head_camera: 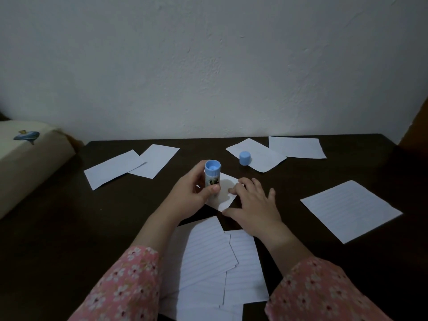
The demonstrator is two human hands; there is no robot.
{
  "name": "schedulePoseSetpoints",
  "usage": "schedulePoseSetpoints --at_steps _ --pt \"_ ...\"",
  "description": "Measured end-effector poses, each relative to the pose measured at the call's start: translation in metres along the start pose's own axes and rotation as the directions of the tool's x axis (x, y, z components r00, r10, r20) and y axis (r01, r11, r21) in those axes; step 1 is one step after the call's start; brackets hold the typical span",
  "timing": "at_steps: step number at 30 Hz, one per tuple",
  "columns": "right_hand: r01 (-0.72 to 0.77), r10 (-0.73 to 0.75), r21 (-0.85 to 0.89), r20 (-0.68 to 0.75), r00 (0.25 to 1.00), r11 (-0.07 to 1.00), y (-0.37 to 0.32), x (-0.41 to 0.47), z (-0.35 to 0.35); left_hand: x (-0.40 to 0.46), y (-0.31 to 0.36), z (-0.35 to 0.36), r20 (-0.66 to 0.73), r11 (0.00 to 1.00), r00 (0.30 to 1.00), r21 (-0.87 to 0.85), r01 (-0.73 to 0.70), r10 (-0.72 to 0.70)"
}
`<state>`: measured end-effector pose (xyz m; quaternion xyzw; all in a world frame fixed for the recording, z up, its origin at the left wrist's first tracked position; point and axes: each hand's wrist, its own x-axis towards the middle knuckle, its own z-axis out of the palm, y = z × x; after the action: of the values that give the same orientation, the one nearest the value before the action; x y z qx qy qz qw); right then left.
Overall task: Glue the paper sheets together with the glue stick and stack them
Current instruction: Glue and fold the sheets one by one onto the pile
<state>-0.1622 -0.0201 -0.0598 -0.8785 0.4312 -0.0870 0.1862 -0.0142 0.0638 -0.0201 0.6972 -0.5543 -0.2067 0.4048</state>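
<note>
At the far left, beside my dark table [58, 228], sits a cream cushion [27, 163] with a small blue motif on it. On the table's left back part lie two white sheets [129, 166], one overlapping the edge of the other.

My left hand [192, 193] has its fingers and thumb curled round the glue stick [212, 176], holding it upright with its blue end facing up toward me. Its lower end meets the small white paper piece [225, 193] in the middle of the table, which lies turned like a diamond. My left sleeve [125, 286] is pink with a flower print.

Close in front of me, between my forearms, is a loose stack of lined sheets [220, 269], their edges not squared up.

My right hand [252, 209] lies flat, fingers spread and straight, its fingertips [232, 190] pressing on the right part of the small paper piece. It grips nothing.

Behind it, the blue cap [244, 158] stands by itself on the near edge of another sheet [261, 156], well apart from the stick. A further sheet [298, 148] lies just beside that one at the table's back edge. To the right, a larger lined sheet [349, 209] lies alone, and my right sleeve [324, 293] shows the same flowered pink.
</note>
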Motion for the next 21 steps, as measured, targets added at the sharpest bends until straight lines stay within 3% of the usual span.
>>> schedulePoseSetpoints --at_steps 10,21 --pt "0.000 0.000 -0.029 -0.005 1.000 1.000 0.001 0.000 0.000 0.006 -0.011 -0.016 -0.119 0.989 0.982 -0.042 0.141 -0.145" --pt "0.002 -0.002 -0.029 -0.020 1.000 1.000 0.001 -0.001 0.000 0.010 -0.024 -0.027 -0.289 0.978 0.935 -0.093 0.185 -0.205"
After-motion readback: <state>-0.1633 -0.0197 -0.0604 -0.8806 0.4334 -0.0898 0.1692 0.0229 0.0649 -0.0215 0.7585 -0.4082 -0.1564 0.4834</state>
